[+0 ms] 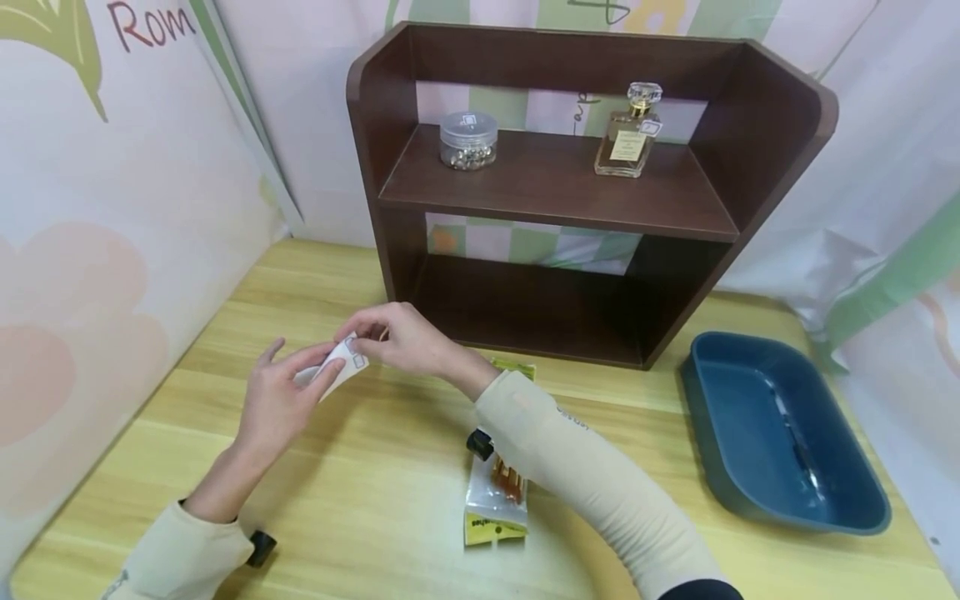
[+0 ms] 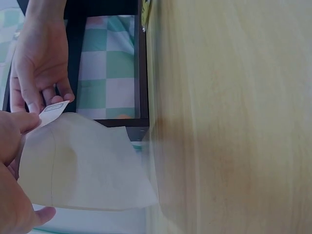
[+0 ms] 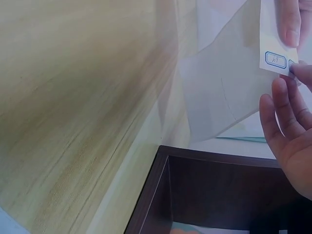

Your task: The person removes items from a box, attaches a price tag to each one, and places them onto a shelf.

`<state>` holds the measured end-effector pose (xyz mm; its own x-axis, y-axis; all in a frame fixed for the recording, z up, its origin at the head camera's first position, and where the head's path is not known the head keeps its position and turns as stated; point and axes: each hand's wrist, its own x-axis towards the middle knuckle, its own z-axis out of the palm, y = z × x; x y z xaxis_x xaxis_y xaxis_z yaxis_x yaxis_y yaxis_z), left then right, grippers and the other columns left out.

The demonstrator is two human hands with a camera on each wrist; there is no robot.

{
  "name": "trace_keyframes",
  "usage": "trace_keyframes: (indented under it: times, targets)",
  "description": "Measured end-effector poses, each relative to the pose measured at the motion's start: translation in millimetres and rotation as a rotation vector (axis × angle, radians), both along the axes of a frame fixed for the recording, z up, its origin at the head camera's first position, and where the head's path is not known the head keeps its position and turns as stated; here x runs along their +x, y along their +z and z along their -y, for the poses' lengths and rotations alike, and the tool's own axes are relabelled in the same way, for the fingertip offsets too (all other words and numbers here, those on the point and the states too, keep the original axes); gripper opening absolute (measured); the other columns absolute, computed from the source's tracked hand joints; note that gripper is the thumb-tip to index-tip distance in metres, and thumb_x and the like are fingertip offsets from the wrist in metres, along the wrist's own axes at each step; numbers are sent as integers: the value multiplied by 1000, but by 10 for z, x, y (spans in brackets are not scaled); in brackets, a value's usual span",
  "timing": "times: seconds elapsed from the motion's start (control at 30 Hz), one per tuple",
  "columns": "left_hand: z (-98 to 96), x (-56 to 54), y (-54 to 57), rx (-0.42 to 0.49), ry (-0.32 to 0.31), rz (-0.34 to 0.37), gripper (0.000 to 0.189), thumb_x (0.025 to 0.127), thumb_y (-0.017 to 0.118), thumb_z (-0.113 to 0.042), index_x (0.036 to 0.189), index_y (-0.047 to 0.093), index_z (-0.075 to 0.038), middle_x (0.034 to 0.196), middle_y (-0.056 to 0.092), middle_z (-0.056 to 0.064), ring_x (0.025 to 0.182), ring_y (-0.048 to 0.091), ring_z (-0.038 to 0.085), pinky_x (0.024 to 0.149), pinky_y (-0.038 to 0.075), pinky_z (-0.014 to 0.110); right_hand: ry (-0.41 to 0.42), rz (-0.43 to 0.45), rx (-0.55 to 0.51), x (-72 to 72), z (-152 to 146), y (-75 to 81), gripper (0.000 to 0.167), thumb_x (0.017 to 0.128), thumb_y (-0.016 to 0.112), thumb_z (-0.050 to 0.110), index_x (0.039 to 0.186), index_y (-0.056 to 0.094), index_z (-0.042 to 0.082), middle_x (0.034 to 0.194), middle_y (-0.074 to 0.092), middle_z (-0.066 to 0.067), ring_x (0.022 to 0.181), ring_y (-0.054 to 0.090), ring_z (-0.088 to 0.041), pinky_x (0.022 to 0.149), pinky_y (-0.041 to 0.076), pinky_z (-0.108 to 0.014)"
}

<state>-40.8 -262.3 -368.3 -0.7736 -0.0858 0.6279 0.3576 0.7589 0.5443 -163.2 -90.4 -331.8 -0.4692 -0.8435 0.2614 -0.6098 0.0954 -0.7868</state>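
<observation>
Over the table's left side, my left hand (image 1: 273, 408) holds a sheet of white sticker labels (image 1: 345, 367) between thumb and fingers. My right hand (image 1: 405, 337) pinches the sheet's upper corner, where blue-outlined labels are printed. In the right wrist view, one label (image 3: 276, 60) carries a small handwritten mark, and the right thumb lies on another beside it. The broad pale part of the sheet (image 2: 92, 161) bends away below the fingers in the left wrist view. Whether a label is lifting off its backing, I cannot tell.
A dark brown two-tier shelf (image 1: 555, 217) stands behind, its upper board bearing a clear jar of silvery beads (image 1: 468, 142) and a perfume bottle (image 1: 628, 137), both stickered. Under my right forearm lies a plastic packet with yellow ends (image 1: 495, 508). A blue basin (image 1: 723, 442) sits at right.
</observation>
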Motion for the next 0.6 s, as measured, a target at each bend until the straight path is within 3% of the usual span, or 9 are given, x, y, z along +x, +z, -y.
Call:
trace_keyframes:
  times: [0.17, 0.3, 0.6]
  targets:
    - [-10, -5, -7, 13, -4, 18, 25, 81, 81, 2, 105, 74, 5, 92, 74, 21, 78, 73, 40, 108, 32, 67, -28, -23, -35, 3, -5, -27, 10, 93, 71, 1, 100, 74, 7, 90, 72, -1, 78, 63, -11, 72, 55, -26]
    - [-22, -12, -12, 27, -6, 31, 24, 82, 81, 2, 105, 75, 4, 92, 74, 20, 78, 73, 40, 108, 31, 66, -52, -91, -63, 8, -8, -32, 7, 90, 74, 0, 93, 74, 6, 87, 69, -1, 81, 60, -11, 72, 53, -20]
    - [-9, -22, -24, 70, -8, 64, 19, 85, 78, 1, 104, 75, 3, 94, 74, 20, 81, 72, 42, 109, 30, 68, -42, -284, 34, 2, -67, 16, 5, 93, 73, 9, 93, 73, 14, 96, 64, 3, 84, 56, -9, 71, 49, -17]
